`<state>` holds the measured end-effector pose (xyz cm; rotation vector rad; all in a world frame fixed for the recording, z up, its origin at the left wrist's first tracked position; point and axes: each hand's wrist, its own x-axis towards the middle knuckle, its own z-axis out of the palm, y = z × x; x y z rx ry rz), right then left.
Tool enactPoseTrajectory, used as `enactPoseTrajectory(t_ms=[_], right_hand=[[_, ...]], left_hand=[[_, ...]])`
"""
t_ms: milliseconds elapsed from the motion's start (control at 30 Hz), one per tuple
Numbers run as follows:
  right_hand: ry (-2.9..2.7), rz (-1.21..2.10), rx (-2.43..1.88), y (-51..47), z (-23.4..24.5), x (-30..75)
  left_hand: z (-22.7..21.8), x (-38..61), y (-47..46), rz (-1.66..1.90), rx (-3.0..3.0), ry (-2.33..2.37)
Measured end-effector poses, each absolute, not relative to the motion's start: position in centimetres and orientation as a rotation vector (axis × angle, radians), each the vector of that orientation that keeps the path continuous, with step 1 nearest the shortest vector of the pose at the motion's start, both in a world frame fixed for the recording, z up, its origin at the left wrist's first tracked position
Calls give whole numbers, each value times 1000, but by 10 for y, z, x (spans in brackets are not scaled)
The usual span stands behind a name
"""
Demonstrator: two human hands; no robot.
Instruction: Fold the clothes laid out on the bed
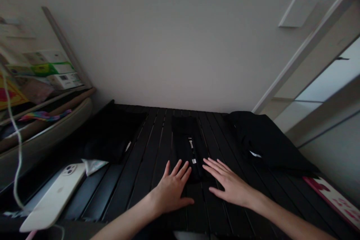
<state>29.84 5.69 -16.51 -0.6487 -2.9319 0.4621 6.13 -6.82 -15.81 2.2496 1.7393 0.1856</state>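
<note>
Left hand (174, 192) extended, fingers spread, fingertips over folded black cloth (181, 138), right hand (226, 180) flattened, fingers closer together, fingertips at cloth's right edge.

hands (173, 191) — spread at folded black cloth (182, 144); slatted table (153, 142) beneath; white phone (57, 195) — left

Grey wall (174, 45) — slatted table (144, 167)
</note>
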Motion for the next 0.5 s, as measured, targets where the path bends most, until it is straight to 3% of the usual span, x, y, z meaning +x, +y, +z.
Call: enactPoseTrajectory(t_ms=[233,367,500], right_hand=[[-2935,113,-345,35,-161,303],[-3094,618,-381,44,-123,298],[-3104,1133,-388,91,-93,281]], left_hand=[[-145,66,-91,181,2445,1652],[-109,62,-89,140,2369,1435],[-88,40,-46,354,2125,1400]])
